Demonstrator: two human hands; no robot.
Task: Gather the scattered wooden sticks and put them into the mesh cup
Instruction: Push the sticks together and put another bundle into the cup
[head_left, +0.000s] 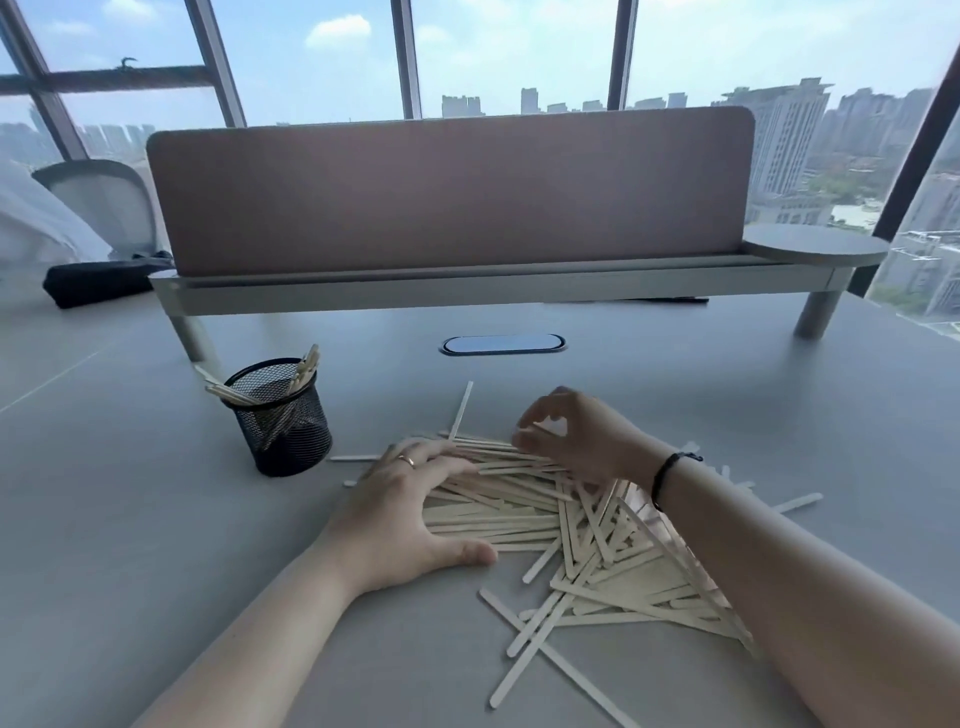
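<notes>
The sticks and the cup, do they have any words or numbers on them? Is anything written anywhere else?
There is no writing to read in this picture.
Sticks: plain wood, no print.
Cup: black mesh, no label.
Divider: plain, no sign.
Ring and wristband: too small to tell.
Far buildings: no signs that can be read.

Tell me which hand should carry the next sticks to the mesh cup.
Left, probably. The left hand lies flat on the stick pile, on the side nearer the mesh cup. The right hand pinches one stick farther from the cup.
</notes>
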